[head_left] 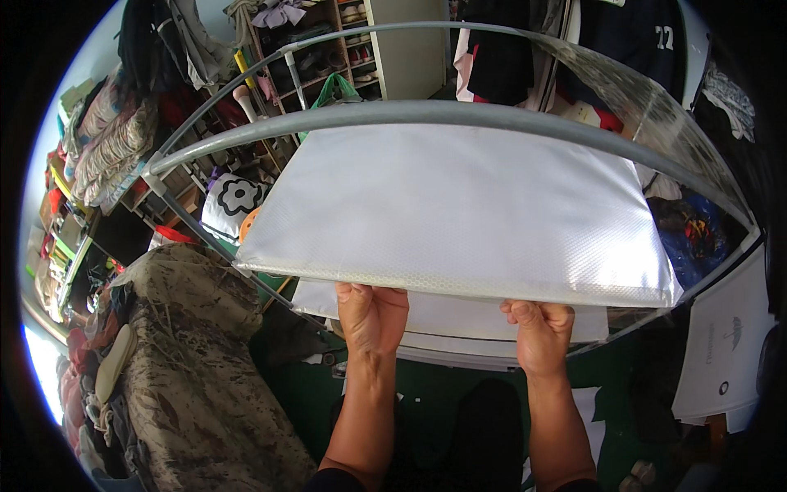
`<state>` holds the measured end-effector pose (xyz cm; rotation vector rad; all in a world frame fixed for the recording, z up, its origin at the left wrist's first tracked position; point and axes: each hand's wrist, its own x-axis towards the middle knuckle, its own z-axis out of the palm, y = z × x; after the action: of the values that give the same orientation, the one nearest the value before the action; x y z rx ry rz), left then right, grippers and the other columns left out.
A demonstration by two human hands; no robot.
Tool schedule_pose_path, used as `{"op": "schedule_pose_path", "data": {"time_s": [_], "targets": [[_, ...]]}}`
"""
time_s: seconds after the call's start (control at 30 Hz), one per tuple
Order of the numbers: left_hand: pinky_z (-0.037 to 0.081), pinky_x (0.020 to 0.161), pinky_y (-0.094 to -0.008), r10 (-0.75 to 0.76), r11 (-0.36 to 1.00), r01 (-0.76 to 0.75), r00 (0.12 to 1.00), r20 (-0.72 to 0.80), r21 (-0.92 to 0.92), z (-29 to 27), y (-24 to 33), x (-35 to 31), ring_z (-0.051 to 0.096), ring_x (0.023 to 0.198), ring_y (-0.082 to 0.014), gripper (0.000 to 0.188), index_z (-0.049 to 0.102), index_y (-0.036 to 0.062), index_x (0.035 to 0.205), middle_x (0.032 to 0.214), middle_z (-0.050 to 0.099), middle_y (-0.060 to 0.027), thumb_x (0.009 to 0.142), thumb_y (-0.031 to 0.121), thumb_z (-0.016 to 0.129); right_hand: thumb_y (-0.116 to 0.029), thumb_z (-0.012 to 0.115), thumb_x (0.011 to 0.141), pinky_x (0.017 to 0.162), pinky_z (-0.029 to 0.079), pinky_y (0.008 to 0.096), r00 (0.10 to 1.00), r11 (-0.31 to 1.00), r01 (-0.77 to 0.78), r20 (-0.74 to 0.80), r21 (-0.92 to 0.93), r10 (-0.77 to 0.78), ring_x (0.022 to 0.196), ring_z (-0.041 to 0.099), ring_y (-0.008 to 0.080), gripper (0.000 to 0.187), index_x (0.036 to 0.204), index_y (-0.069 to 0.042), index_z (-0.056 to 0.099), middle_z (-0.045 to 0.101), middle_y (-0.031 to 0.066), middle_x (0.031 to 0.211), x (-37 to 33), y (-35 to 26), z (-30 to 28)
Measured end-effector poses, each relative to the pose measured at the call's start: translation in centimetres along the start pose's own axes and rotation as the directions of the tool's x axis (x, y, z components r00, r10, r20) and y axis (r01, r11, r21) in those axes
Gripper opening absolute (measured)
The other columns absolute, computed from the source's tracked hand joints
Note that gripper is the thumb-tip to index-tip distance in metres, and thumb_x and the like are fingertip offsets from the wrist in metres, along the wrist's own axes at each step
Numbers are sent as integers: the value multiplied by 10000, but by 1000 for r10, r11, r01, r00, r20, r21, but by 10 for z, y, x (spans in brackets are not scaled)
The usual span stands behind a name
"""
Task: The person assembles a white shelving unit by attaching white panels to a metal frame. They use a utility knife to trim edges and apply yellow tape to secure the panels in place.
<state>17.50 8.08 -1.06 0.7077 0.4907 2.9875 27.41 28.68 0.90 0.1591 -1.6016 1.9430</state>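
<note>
- The left hand clamps thumb and fingers on the near edge of a silvery-white textured sheet.
- The right hand pinches the same edge farther right.
- The sheet lies within a grey tubular frame, above another white panel.
- Wooden shelves behind hold shoes.
- A white bag bears a black flower; its contents are hidden.
</note>
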Motion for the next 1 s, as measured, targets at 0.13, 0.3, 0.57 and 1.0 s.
{"op": "schedule_pose_path", "data": {"time_s": [0.13,0.3,0.57,1.0], "targets": [[548,1097,-364,5,1000,-5,1000,11,-7,0,-1,1,636,1234,-157,456,572,143,1357,1331,661,11,939,170,750,-207,771,937,673,494,304,1000,1000,-7,9,9,7,704,594,139,211,903,-2,730,707,100,819,-2,1,-2],[523,1117,-391,-5,1000,4,999,41,20,-1,-1,1,624,1253,-169,389,609,128,1340,1350,659,-2,968,168,717,-155,765,936,676,497,293,1000,1000,6,6,6,-6,715,601,130,176,908,17,739,719,95,826,-2,1,0],[518,1113,-396,-59,985,53,998,-30,-166,6,-7,4,624,1240,-172,362,625,112,1322,1320,672,-22,983,212,703,-125,765,946,676,493,267,1000,999,-9,21,37,8,736,604,102,148,928,21,757,734,61,832,-5,1,0],[577,996,-382,-103,991,103,995,0,80,24,-26,-7,649,1194,-196,358,625,146,1282,1296,665,-12,948,176,751,-70,745,956,633,440,240,1000,998,-22,17,60,21,714,555,72,84,977,12,744,711,37,836,1,4,3]]}}
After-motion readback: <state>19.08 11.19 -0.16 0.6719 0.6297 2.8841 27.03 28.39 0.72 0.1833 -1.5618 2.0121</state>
